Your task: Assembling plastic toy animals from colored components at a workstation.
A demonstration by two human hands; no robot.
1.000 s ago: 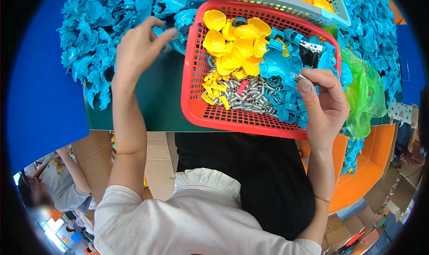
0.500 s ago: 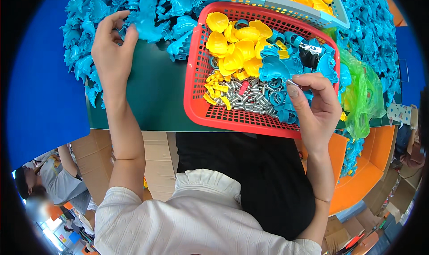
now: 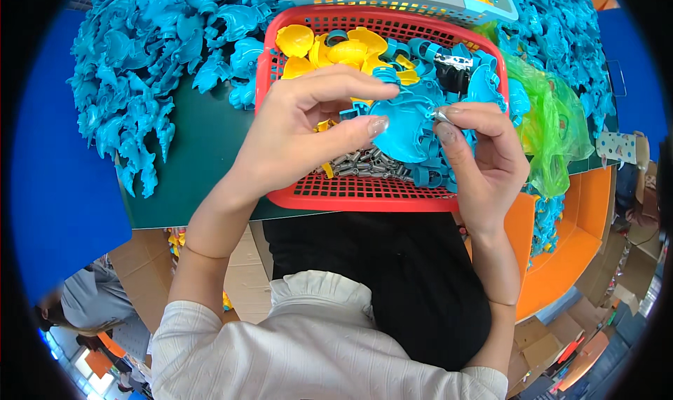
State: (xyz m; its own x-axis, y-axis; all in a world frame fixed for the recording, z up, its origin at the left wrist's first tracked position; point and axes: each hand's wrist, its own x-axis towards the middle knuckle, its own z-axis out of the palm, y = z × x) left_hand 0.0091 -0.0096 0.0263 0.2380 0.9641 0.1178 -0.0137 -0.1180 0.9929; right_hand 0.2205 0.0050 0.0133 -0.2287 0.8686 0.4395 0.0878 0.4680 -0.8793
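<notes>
Okay, our left hand [image 3: 298, 123] has a curved blue shell [image 3: 401, 130] between thumb and index, over the red basket [image 3: 364, 204]. Our right hand [image 3: 487, 144] pinches a small metal part [image 3: 440, 115] at the shell's right edge; can't tell if they touch. Loose metal tubes [image 3: 371, 165] sit below, inside the basket.

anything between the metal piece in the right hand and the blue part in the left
Nothing visible: the metal piece, in the right hand, is close beside the right edge of the blue part in the left hand. Whether they touch I cannot tell. The red basket lies beneath, not between.
</notes>
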